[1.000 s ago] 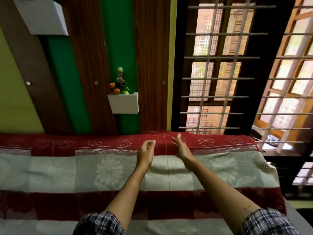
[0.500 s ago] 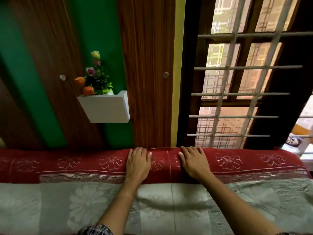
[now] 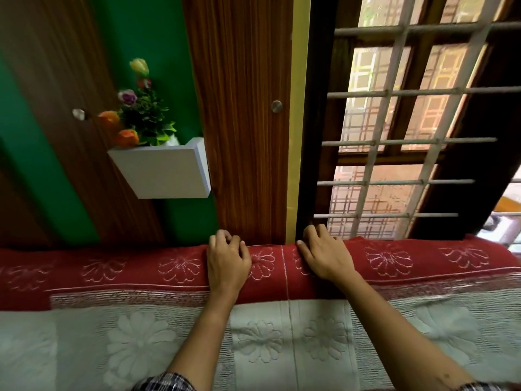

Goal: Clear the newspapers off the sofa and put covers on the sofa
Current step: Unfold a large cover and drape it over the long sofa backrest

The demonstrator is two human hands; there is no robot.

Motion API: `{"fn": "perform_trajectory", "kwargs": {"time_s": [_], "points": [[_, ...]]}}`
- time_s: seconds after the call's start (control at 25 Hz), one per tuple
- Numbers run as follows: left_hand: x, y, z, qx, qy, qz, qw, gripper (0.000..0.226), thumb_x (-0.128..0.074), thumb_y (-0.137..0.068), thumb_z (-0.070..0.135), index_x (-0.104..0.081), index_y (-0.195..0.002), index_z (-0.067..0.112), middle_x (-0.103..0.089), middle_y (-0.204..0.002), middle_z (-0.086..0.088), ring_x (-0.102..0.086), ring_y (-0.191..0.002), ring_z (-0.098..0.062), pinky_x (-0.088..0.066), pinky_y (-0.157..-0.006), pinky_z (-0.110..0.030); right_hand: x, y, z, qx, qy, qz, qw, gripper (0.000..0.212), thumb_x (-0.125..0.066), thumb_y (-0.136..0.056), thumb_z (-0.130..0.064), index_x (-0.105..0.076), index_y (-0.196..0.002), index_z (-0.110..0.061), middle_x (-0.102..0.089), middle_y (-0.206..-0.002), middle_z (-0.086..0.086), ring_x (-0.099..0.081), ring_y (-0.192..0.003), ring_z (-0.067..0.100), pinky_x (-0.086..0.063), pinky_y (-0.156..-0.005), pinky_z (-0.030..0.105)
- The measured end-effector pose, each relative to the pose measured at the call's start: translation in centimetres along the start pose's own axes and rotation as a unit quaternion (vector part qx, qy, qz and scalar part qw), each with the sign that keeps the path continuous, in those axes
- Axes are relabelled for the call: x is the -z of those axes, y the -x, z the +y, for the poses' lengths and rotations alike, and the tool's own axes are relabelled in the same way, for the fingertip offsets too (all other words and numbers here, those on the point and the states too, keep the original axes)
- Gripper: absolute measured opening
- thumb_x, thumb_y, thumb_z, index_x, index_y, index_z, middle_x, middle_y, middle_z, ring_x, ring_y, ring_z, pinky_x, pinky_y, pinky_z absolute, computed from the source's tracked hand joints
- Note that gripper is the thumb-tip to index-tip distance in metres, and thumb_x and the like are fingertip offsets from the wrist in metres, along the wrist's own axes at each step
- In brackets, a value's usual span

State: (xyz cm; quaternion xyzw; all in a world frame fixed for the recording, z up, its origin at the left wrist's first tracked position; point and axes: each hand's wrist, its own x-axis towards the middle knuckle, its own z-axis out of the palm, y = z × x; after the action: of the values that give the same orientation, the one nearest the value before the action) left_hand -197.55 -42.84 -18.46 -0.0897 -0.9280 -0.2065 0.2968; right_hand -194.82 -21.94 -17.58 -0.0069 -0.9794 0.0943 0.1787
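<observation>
Both hands sit on the top ridge of the backrest, which puts the work in the covering step: the cover [image 3: 394,258] already drapes the sofa, which is hidden beneath it, with its red flowered band along the ridge and its pale flowered panels running down the front toward the camera. No newspapers show in this view, so clearing them looks finished, though the seat lies out of frame. The left hand [image 3: 228,263] rests just left of the cover's white centre seam, its 4 fingers close together and curled over the back edge. The right hand [image 3: 327,258] rests just right of that seam, its fingers slightly spread and hooked over the same edge. Their tips dip behind the ridge, so I cannot tell whether they pinch a fold or only press it down. The wood panel [image 3: 242,122] and the window grille [image 3: 394,142] stand close behind, and a white wall shelf [image 3: 166,170] with flowers [image 3: 141,114] hangs up to the left. The next move probably calls for pushing the red edge down into that narrow gap, then sliding the 2 hands apart along the ridge to smooth the band and keep the seam centred.
</observation>
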Motion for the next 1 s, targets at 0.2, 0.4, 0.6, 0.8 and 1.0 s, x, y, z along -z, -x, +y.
{"fn": "perform_trajectory", "kwargs": {"time_s": [0.2, 0.4, 0.6, 0.8, 1.0], "points": [[2.4, 1.9, 0.1, 0.009, 0.058, -0.068, 0.996, 0.027, -0.053, -0.092, 0.021, -0.067, -0.11, 0.007, -0.067, -0.102, -0.008, -0.059, -0.096, -0.023, -0.045, -0.083, -0.036, 1.1, 2.4, -1.0, -0.024, -0.141, -0.009, 0.99, 0.048, -0.038, -0.09, -0.05, -0.057, -0.113, -0.012, -0.055, -0.11, 0.005, -0.053, -0.097, 0.019, -0.042, -0.093, 0.037], [8.1, 3.8, 3.9, 0.195, 0.312, -0.149, 0.918, 0.039, -0.042, -0.098, 0.033, -0.052, -0.13, 0.013, -0.064, -0.11, -0.007, -0.059, -0.102, -0.023, -0.045, -0.079, -0.025, 7.4, 5.8, -5.1, -0.238, -0.662, -0.107, 0.703, 0.056, -0.038, -0.096, -0.046, -0.046, -0.133, -0.005, -0.057, -0.121, 0.011, -0.056, -0.109, 0.023, -0.043, -0.092, 0.035], [14.5, 8.3, 6.4, 0.339, 0.505, -0.128, 0.783, 0.046, -0.035, -0.099, 0.035, -0.047, -0.132, 0.006, -0.057, -0.125, -0.018, -0.054, -0.114, -0.032, -0.043, -0.091, -0.038, 12.5, 12.3, -8.0, -0.252, -0.715, -0.106, 0.643, 0.06, -0.03, -0.096, -0.051, -0.027, -0.146, -0.018, -0.033, -0.148, 0.015, -0.033, -0.134, 0.033, -0.026, -0.108, 0.046], [21.0, 13.6, 6.5, 0.343, 0.527, -0.103, 0.77, 0.047, -0.033, -0.099, 0.038, -0.049, -0.13, 0.007, -0.055, -0.128, -0.02, -0.054, -0.113, -0.034, -0.044, -0.067, -0.026, 15.4, 18.2, -10.4, -0.236, -0.706, -0.115, 0.658, 0.064, -0.031, -0.094, -0.055, -0.025, -0.147, -0.02, -0.027, -0.152, 0.014, -0.027, -0.139, 0.031, -0.019, -0.113, 0.053], [26.7, 19.2, 7.2, 0.333, 0.54, -0.09, 0.768, 0.049, -0.033, -0.098, 0.041, -0.049, -0.131, 0.008, -0.055, -0.128, -0.019, -0.054, -0.114, -0.032, -0.042, -0.065, -0.026, 17.8, 24.7, -13.0, -0.218, -0.694, -0.128, 0.674, 0.064, -0.029, -0.093, -0.058, -0.026, -0.147, -0.022, -0.027, -0.151, 0.016, -0.03, -0.137, 0.033, -0.024, -0.112, 0.051]]}}
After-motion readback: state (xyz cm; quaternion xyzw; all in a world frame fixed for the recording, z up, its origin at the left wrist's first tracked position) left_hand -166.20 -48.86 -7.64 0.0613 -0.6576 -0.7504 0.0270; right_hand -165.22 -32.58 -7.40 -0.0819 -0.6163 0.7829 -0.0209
